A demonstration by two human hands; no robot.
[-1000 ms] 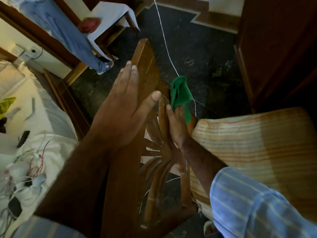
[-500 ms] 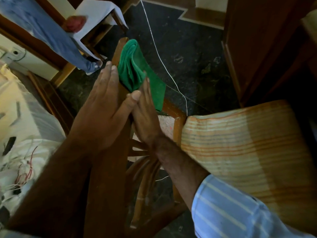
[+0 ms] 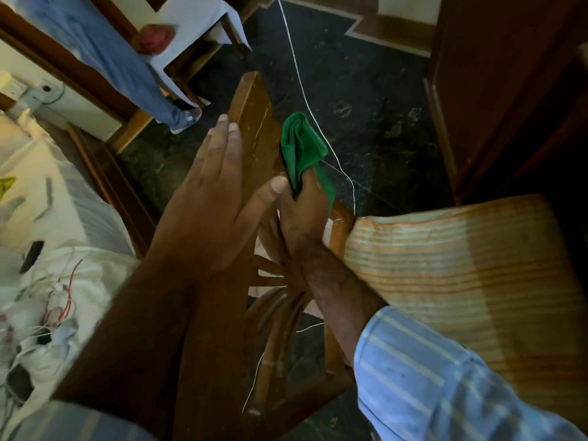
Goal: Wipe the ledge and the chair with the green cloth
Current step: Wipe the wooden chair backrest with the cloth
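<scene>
Green cloth [image 3: 302, 148] | bunched in your right hand's [image 3: 304, 211] closed fingers against chair [image 3: 254, 122] back's edge | your left hand [image 3: 210, 198], flat and open, steadies it

A dark, mottled stone floor [image 3: 366, 100] carries a wooden chair [image 3: 251, 122] with a striped orange cushion [image 3: 461, 265] on its seat. A thin white cord [image 3: 299, 87] trails across the floor. At left, a bed [image 3: 47, 211] holds tangled wires [image 3: 57, 300].
</scene>
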